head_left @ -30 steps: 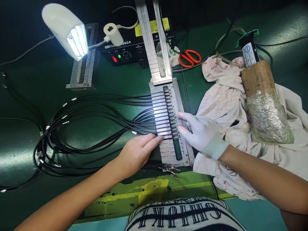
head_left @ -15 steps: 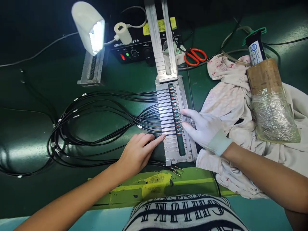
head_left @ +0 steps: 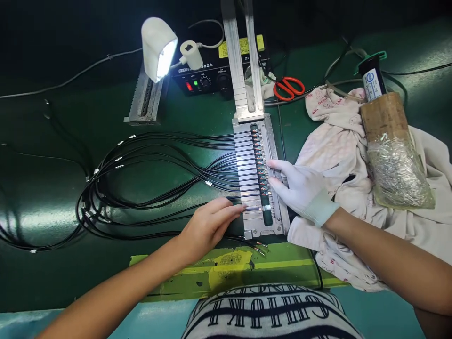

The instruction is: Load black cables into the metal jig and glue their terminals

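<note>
Several black cables (head_left: 197,165) lie side by side across a slotted metal fixture (head_left: 252,221). Their stripped ends, with small coloured wires, sit over the slot. My left hand (head_left: 208,223), bare, pinches one black cable near its end. That end, blurred by motion, points right over the fixture's lower grooves, below the row of seated cables. My right hand (head_left: 300,188) wears a white glove and rests at the fixture's right rail. Its thumb and forefinger are stretched out and apart, close to the cable ends, with nothing seen between them.
A lit lamp (head_left: 155,49), a black control box (head_left: 212,82) and red-handled scissors (head_left: 289,88) stand at the back. On the right, a wrapped block (head_left: 399,165) holding a syringe barrel (head_left: 372,84) lies on a cloth (head_left: 328,146). Looped cables fill the left.
My left hand has gone from pressing a fingertip by the lowest cable to pinching another cable end over the fixture. My right hand has barely moved. The view has shifted slightly.
</note>
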{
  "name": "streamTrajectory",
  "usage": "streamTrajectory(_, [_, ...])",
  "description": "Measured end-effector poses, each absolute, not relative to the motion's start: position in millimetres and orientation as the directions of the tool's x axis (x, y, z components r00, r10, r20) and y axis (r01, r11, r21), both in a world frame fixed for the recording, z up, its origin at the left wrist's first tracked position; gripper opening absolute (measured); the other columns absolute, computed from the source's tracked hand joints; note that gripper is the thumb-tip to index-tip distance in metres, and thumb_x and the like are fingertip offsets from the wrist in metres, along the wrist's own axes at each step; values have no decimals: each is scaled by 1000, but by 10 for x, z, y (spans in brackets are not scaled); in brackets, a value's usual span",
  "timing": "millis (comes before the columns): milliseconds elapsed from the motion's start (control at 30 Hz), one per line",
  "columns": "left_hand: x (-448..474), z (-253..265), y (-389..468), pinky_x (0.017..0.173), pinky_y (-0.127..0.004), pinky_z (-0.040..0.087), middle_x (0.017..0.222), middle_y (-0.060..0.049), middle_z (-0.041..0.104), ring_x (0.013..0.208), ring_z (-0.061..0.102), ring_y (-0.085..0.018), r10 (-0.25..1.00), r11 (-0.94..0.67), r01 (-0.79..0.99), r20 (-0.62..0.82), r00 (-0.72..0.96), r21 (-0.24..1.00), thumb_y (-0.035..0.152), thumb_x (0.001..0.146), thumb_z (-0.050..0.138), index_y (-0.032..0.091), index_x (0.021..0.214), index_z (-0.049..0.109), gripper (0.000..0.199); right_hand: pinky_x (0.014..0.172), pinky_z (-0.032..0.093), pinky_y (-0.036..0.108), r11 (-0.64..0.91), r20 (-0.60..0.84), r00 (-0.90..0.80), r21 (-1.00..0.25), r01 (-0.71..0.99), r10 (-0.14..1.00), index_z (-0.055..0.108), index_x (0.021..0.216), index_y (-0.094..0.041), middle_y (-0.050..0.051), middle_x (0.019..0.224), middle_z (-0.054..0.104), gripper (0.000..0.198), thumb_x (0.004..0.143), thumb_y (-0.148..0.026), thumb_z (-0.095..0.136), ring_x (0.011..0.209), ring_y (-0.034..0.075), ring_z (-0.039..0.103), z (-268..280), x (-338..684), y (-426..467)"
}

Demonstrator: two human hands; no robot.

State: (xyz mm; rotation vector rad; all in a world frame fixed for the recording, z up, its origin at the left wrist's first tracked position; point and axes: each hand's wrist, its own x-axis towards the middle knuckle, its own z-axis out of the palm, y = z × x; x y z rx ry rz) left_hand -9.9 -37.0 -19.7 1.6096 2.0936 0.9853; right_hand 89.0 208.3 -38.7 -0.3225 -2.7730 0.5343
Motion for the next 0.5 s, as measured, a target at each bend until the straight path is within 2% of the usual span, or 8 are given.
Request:
streamTrajectory(100, [-125, -260, -270, 65, -23, 44, 86, -6, 56, 75, 51, -13, 966, 62, 861, 187, -179, 504, 3, 96, 45, 9, 128, 58, 35, 61, 38, 28, 905, 244, -931, -395, 159, 270, 66, 122, -25, -5, 90, 73, 30, 92, -29, 62, 76, 16, 69, -394, 892, 2084])
streamTrajectory(233, [-163, -258, -210, 63, -24, 44, 89, -7, 58, 75, 52, -15, 970, 50, 944, 211, -124, 328, 7, 98, 39, 9, 125, 60, 34, 63, 39, 28, 904, 220, -936, -391, 174, 276, 66, 122, -25, -5, 90, 73, 31, 92, -31, 62, 78, 17, 70, -397, 890, 2089])
streamTrajectory(367, [-199, -224, -187, 65, -26, 45, 90, -8, 60, 77, 53, -16, 969, 27, 980, 237, -75, 198, 9, 99, 40, 10, 124, 59, 31, 65, 40, 29, 897, 189, -942, -401, 184, 278, 65, 123, -26, -5, 93, 73, 31, 94, -32, 59, 81, 16, 70, -385, 896, 2095])
streamTrajectory(500, [-211, -164, -156, 67, -29, 46, 90, -9, 61, 76, 54, -17, 966, -11, 991, 257, -25, 136, 9, 99, 40, 8, 122, 57, 29, 66, 40, 29, 894, 166, -947, -406, 187, 274, 65, 124, -26, -4, 96, 74, 31, 94, -32, 58, 82, 16, 69, -382, 894, 2098])
